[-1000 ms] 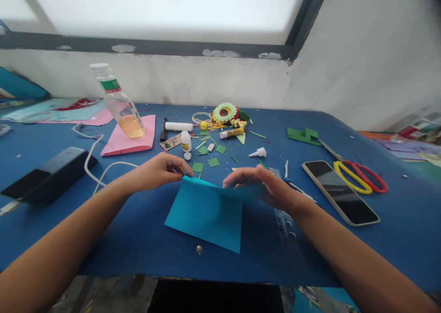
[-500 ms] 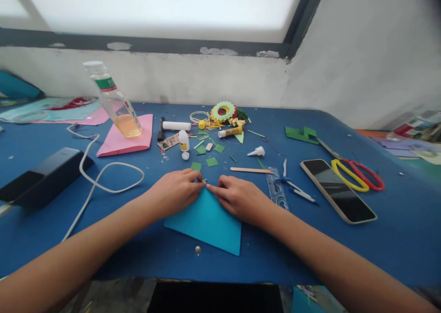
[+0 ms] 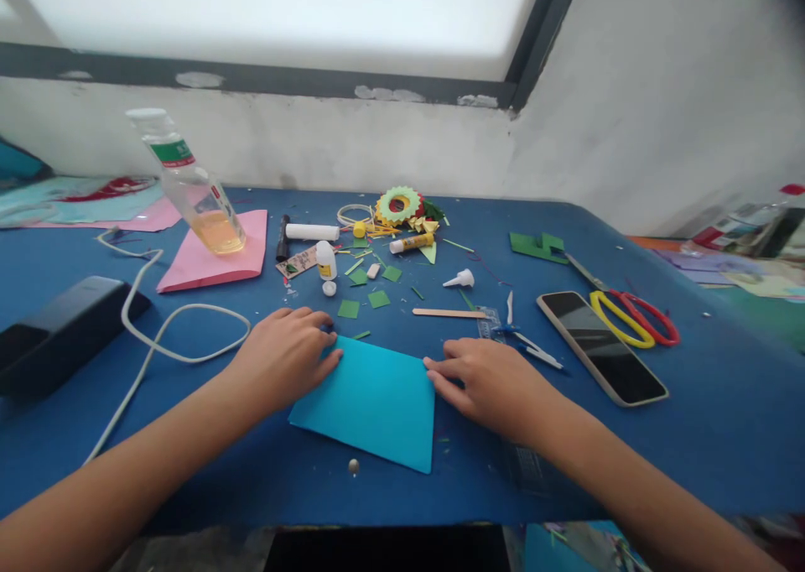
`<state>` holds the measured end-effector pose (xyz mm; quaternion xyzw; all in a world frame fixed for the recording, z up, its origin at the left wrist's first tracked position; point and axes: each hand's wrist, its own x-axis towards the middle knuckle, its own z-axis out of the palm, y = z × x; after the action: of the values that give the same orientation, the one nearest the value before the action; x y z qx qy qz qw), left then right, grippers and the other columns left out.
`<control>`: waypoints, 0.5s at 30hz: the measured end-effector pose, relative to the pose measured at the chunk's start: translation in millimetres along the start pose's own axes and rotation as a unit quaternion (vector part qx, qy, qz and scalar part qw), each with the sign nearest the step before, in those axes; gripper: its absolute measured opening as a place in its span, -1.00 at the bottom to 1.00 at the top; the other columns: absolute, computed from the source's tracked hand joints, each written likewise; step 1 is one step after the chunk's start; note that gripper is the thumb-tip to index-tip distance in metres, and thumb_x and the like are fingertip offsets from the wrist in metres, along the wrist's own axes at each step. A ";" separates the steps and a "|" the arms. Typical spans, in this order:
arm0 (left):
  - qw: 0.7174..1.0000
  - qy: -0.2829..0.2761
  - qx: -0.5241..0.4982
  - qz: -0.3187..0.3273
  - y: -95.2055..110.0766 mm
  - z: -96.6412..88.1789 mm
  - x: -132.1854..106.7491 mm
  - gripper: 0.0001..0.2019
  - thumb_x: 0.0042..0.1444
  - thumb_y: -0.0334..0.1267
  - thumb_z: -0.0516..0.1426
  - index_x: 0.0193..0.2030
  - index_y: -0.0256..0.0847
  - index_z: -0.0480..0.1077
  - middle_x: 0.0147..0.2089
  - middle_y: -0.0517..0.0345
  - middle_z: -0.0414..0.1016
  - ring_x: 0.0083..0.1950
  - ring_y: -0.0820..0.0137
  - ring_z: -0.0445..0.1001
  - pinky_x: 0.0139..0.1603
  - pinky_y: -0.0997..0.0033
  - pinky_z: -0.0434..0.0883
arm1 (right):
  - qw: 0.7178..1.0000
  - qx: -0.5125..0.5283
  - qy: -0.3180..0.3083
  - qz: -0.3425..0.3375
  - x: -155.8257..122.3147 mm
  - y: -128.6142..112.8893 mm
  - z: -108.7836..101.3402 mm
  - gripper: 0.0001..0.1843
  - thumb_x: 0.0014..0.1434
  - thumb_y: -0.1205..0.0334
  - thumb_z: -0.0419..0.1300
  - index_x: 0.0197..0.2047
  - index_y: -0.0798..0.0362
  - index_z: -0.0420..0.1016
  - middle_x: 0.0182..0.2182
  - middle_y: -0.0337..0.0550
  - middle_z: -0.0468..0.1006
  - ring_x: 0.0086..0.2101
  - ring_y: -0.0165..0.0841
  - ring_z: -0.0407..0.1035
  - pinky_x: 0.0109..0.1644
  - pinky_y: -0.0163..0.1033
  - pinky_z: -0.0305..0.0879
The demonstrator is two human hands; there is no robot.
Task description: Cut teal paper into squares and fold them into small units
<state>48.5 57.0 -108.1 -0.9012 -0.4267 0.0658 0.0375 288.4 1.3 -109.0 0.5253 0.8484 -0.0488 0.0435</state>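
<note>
A folded sheet of bright blue paper (image 3: 374, 404) lies flat on the blue table in front of me. My left hand (image 3: 286, 354) rests at its upper left corner, fingers apart and thumb on the paper. At the upper right corner, my right hand (image 3: 487, 379) touches the edge with outstretched fingertips. Both hands are open. Green paper squares (image 3: 348, 309) lie just beyond the sheet, with a small white glue bottle (image 3: 325, 262) and its cap behind them. A wooden stick (image 3: 448, 313) and a pair of compasses (image 3: 532, 348) are near my right hand.
To the right are a phone (image 3: 600, 345) and scissors (image 3: 635, 319). A tilted bottle (image 3: 214, 220) stands on pink paper (image 3: 251, 249) at the left, near a white cable (image 3: 157, 341) and a dark box (image 3: 69, 329). Behind are paper rings (image 3: 401, 205) and a glue stick (image 3: 412, 242).
My hands have moved apart along the paper's top edge, from its middle to the two upper corners. More of the blue sheet shows. The whole view has shifted slightly.
</note>
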 end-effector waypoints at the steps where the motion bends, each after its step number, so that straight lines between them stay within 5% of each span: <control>1: 1.000 0.001 0.001 -0.007 -0.1 -0.3 -0.2 -0.62 0.18 -0.12 -0.05 -0.17 -0.26 0.52 0.01 -0.07 0.47 -0.01 0.04 0.43 -0.05 0.07 0.34 | 1.000 0.005 -0.006 0.006 -3.8 2.0 0.3 -0.60 0.28 0.20 -0.08 -0.27 0.07 0.59 -0.43 -0.08 0.49 -0.43 -0.31 0.38 -0.44 -0.26 0.08; 5: 1.000 -0.011 0.001 -0.023 0.5 -0.7 -2.0 -0.58 0.17 -0.08 -0.05 -0.18 -0.32 0.53 0.06 -0.12 0.44 0.03 -0.01 0.40 -0.04 0.04 0.35 | 0.999 0.038 -0.011 0.015 -14.9 8.3 7.6 -0.64 0.27 0.22 -0.06 -0.12 0.06 0.55 -0.39 -0.08 0.50 -0.40 -0.27 0.40 -0.40 -0.24 0.18; 9: 1.000 -0.007 0.006 -0.015 0.2 0.7 -0.8 -0.59 0.17 -0.10 -0.05 -0.19 -0.34 0.52 0.08 -0.12 0.42 0.03 0.00 0.41 -0.03 0.03 0.35 | 0.988 0.140 0.058 0.014 -19.2 12.5 15.2 -0.69 0.25 0.24 -0.02 -0.10 0.06 0.52 -0.32 -0.09 0.52 -0.33 -0.28 0.42 -0.29 -0.22 0.28; 15: 0.997 0.051 -0.051 0.008 2.0 -7.6 1.6 -0.66 0.14 -0.12 -0.01 -0.20 -0.26 0.52 0.02 -0.08 0.47 0.00 0.03 0.43 0.00 0.01 0.31 | 0.893 0.357 0.265 0.067 -72.0 3.9 7.4 -0.86 0.18 0.15 0.13 -0.28 -0.10 0.52 -0.35 -0.17 0.56 -0.34 -0.26 0.42 -0.28 -0.17 0.32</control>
<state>52.1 56.8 -101.0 -0.9073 -0.4203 -0.0017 0.0123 324.0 -61.9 -107.5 0.5543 0.7167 -0.2042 -0.3707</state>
